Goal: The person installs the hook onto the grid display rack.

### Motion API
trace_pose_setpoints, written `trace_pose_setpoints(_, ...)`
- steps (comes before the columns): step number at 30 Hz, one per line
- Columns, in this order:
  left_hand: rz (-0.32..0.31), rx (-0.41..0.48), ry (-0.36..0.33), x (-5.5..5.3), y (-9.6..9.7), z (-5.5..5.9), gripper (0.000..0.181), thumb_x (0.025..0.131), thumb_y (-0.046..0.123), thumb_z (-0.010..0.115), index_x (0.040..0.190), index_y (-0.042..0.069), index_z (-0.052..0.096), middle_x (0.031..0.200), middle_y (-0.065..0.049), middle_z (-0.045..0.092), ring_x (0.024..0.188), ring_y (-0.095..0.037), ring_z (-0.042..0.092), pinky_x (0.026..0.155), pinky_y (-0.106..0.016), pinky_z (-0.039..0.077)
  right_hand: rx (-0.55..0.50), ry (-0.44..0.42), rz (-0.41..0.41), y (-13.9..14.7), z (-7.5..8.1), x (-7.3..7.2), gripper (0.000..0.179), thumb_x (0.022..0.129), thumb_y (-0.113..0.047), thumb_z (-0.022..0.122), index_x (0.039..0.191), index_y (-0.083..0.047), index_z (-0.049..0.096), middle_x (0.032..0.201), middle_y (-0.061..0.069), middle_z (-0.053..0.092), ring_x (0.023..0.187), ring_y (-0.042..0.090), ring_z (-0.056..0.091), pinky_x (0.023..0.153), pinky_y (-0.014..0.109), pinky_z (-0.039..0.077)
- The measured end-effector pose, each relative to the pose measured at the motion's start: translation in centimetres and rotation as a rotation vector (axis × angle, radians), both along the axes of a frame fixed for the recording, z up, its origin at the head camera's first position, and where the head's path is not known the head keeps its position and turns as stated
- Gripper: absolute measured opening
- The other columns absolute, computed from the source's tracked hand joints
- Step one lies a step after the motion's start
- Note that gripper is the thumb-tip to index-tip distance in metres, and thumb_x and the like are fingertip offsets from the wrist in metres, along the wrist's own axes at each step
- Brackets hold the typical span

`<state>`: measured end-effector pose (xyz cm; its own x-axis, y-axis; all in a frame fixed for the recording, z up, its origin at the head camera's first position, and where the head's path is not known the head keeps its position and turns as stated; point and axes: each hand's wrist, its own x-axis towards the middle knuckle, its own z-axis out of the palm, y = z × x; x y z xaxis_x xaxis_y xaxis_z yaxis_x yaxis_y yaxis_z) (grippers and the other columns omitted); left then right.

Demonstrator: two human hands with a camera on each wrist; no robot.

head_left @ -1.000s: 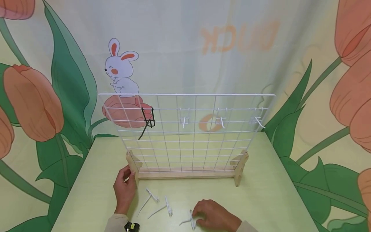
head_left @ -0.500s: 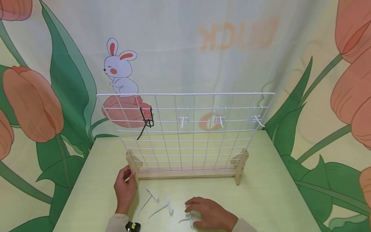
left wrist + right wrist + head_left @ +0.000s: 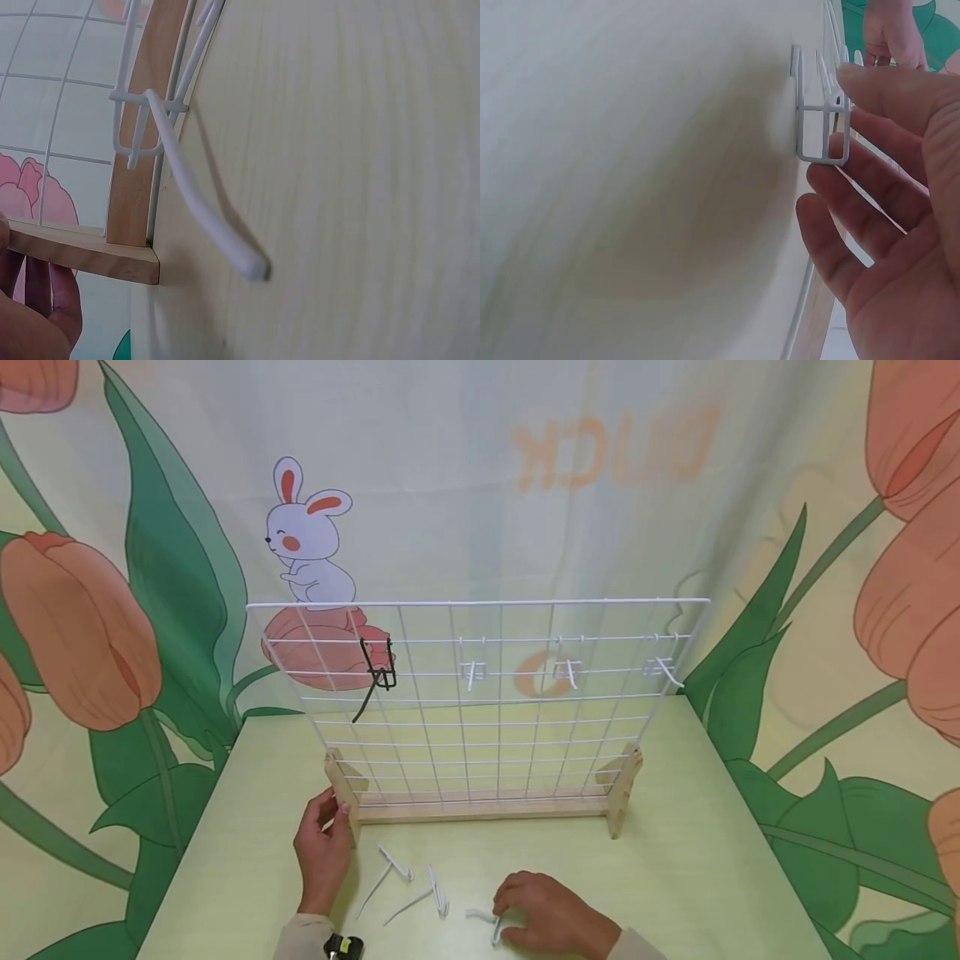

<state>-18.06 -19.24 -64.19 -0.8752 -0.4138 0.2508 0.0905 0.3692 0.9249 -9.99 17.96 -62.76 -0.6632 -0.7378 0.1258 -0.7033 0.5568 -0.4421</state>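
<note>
A white wire grid panel (image 3: 480, 602) stands upright on a wooden base (image 3: 480, 814). My left hand (image 3: 322, 853) grips the left wooden foot (image 3: 343, 793), its fingers bent behind the wood in the left wrist view. At the front of the table my right hand (image 3: 558, 917) pinches a white wire hook (image 3: 480, 913) between thumb and fingers. The right wrist view shows the thumb across the rectangular frame of this hook (image 3: 823, 160), close over the tabletop. Two more white hooks, one nearer the left hand (image 3: 375, 889) and one beside it (image 3: 408, 908), lie loose between my hands.
Three white hooks hang high on the grid: one mid-panel (image 3: 472, 673), one right of it (image 3: 570, 673) and one near the right edge (image 3: 665, 669). A black hook (image 3: 382, 677) hangs toward the left. A printed curtain (image 3: 450, 485) encloses the pale table (image 3: 697, 860).
The right hand's fingers lifted over the hook, then closed in on it. The hook's prong has swung upward a little. The left hand keeps its grip on the foot.
</note>
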Motion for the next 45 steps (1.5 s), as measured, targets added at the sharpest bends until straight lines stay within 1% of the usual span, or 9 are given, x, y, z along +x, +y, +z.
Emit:
trace_pose_setpoints(6, 0.004, -0.008, 0.008, 0.0, 0.0, 0.0, 0.036, 0.106, 0.015, 0.066, 0.141, 0.013, 0.063, 0.129, -0.014, 0.072, 0.109, 0.004, 0.059, 0.082, -0.001, 0.048, -0.028, -0.053, -0.051, 0.1, -0.3, 0.1, 0.014, 0.093, -0.022, 0.08, 0.107, -0.021, 0.08, 0.105, -0.016, 0.073, 0.1, -0.001, 0.065, 0.09, 0.025, 0.058)
trace_pose_setpoints(11, -0.006, 0.013, 0.03, 0.1, 0.0, 0.2, 0.034, 0.105, 0.013, 0.067, 0.139, 0.009, 0.064, 0.126, -0.016, 0.072, 0.108, 0.004, 0.06, 0.081, -0.002, 0.049, -0.124, -0.184, -0.081, 0.1, -0.4, 0.3, 0.01, 0.097, -0.014, 0.076, 0.106, -0.017, 0.08, 0.1, -0.012, 0.076, 0.09, -0.007, 0.063, 0.08, 0.018, 0.055)
trace_pose_setpoints(19, -0.003, 0.022, 0.036, 0.0, 0.1, 0.2, 0.034, 0.103, 0.011, 0.07, 0.137, 0.01, 0.066, 0.123, -0.016, 0.073, 0.105, 0.002, 0.061, 0.08, -0.001, 0.048, -0.232, -0.29, -0.098, -0.1, -0.9, 1.0, 0.01, 0.097, -0.011, 0.078, 0.107, -0.012, 0.078, 0.097, -0.006, 0.075, 0.081, -0.008, 0.057, 0.072, 0.014, 0.053)
trace_pose_setpoints(24, -0.002, 0.022, 0.036, 0.0, 0.1, 0.2, 0.034, 0.103, 0.01, 0.069, 0.137, 0.009, 0.066, 0.123, -0.017, 0.073, 0.106, 0.001, 0.061, 0.08, -0.001, 0.048, -0.243, -0.383, -0.133, -0.6, -0.7, 1.2, 0.01, 0.097, -0.016, 0.078, 0.107, -0.011, 0.078, 0.096, -0.012, 0.073, 0.083, -0.009, 0.06, 0.072, 0.015, 0.055)
trace_pose_setpoints(30, -0.013, 0.015, 0.029, 0.2, 0.1, 0.4, 0.034, 0.105, 0.014, 0.067, 0.139, 0.01, 0.065, 0.126, -0.016, 0.072, 0.108, 0.002, 0.061, 0.081, -0.002, 0.048, -0.195, -0.399, -0.178, -0.8, -0.3, 1.1, 0.01, 0.101, -0.022, 0.074, 0.106, -0.015, 0.079, 0.092, -0.019, 0.071, 0.079, -0.009, 0.061, 0.071, 0.016, 0.055)
trace_pose_setpoints(34, -0.015, 0.017, 0.04, 0.2, 0.1, 0.5, 0.034, 0.105, 0.015, 0.068, 0.138, 0.009, 0.065, 0.125, -0.017, 0.073, 0.106, 0.004, 0.061, 0.081, -0.002, 0.048, -0.152, -0.305, -0.198, -0.6, 0.2, 0.8, 0.011, 0.1, -0.023, 0.074, 0.107, -0.016, 0.079, 0.094, -0.019, 0.071, 0.081, -0.007, 0.06, 0.073, 0.017, 0.054)
trace_pose_setpoints(40, -0.007, 0.02, 0.053, 0.0, -0.1, 0.4, 0.033, 0.104, 0.013, 0.069, 0.137, 0.01, 0.066, 0.123, -0.016, 0.074, 0.105, 0.006, 0.061, 0.08, -0.002, 0.048, -0.122, -0.007, -0.157, -0.6, 0.0, 0.4, 0.013, 0.092, -0.018, 0.081, 0.105, -0.018, 0.078, 0.106, -0.012, 0.073, 0.099, 0.003, 0.066, 0.085, 0.025, 0.059)
trace_pose_setpoints(42, -0.007, 0.018, 0.049, 0.0, -0.1, 0.3, 0.033, 0.104, 0.013, 0.069, 0.137, 0.01, 0.066, 0.123, -0.016, 0.074, 0.105, 0.006, 0.061, 0.08, -0.002, 0.049, -0.113, 0.02, -0.15, -0.7, -0.2, 0.3, 0.015, 0.091, -0.018, 0.082, 0.106, -0.019, 0.078, 0.11, -0.012, 0.073, 0.105, 0.007, 0.066, 0.088, 0.028, 0.06)
trace_pose_setpoints(45, -0.008, 0.018, 0.038, 0.1, -0.1, 0.3, 0.034, 0.104, 0.014, 0.068, 0.138, 0.011, 0.066, 0.123, -0.015, 0.073, 0.107, 0.006, 0.061, 0.08, -0.002, 0.049, -0.08, 0.0, -0.136, -0.7, -0.6, 0.2, 0.018, 0.091, -0.017, 0.081, 0.108, -0.02, 0.078, 0.115, -0.011, 0.073, 0.109, 0.008, 0.064, 0.091, 0.028, 0.06)
